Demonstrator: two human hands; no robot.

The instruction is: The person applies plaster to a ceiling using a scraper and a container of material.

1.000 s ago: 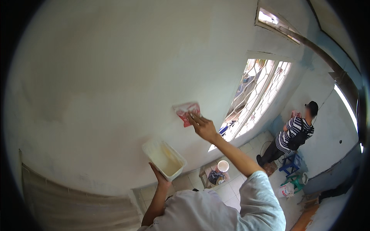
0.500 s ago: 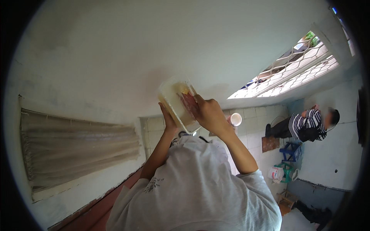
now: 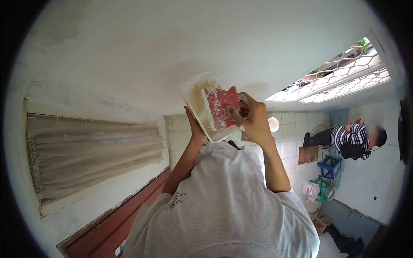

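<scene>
My left hand (image 3: 194,129) grips the side of a white plastic tub (image 3: 197,95) with cream-coloured paste smeared inside. My right hand (image 3: 254,118) is closed on a flat red scraper (image 3: 220,107), its face streaked with white paste, held over the inside of the tub near its right side. Just beyond the tub is a pale, patchy wall (image 3: 163,51).
A person in a striped shirt (image 3: 344,137) stands at the right, near a barred window (image 3: 340,73). The tiled floor holds a white bucket (image 3: 273,124), a blue stool (image 3: 330,167) and a green stool (image 3: 322,193). A curtained window (image 3: 94,155) is at the left.
My right hand came down from the wall into the tub with the scraper, whose red face is now turned upward. My left hand still holds the tub, and my view has swung downward.
</scene>
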